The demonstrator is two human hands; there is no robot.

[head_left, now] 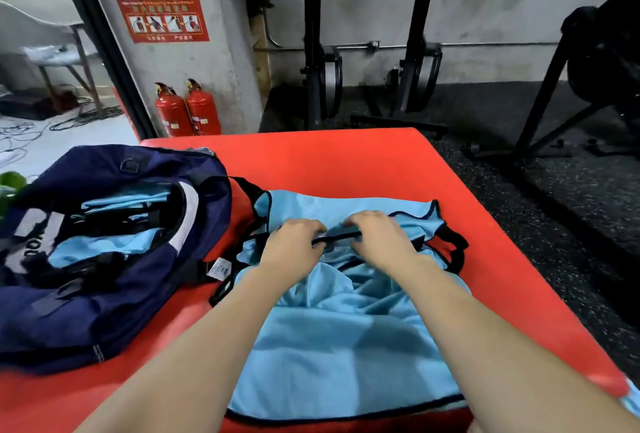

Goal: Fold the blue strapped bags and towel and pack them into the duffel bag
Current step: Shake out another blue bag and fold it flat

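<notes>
Lettering on navy duffel bag (104, 259), left, white, unreadable; blue folded items inside. Light-blue strapped bag (346, 328) spread centre on red counter (346, 162); left hand (294, 242) and right hand (381, 235) both pinch its black strap (337, 237). Far: red wall sign (162, 19), two fire extinguishers (187, 108), speckled black floor (554, 207).

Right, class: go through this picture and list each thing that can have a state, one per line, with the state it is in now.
Duffel bag: open, light blue folded items already inside.
Blue strapped bag: spread on the red mat, creased, not yet folded.
Black strap: stretched between both hands.
Left hand: gripping the strap.
Right hand: gripping the strap.
Fire extinguishers: upright by the wall.
</notes>
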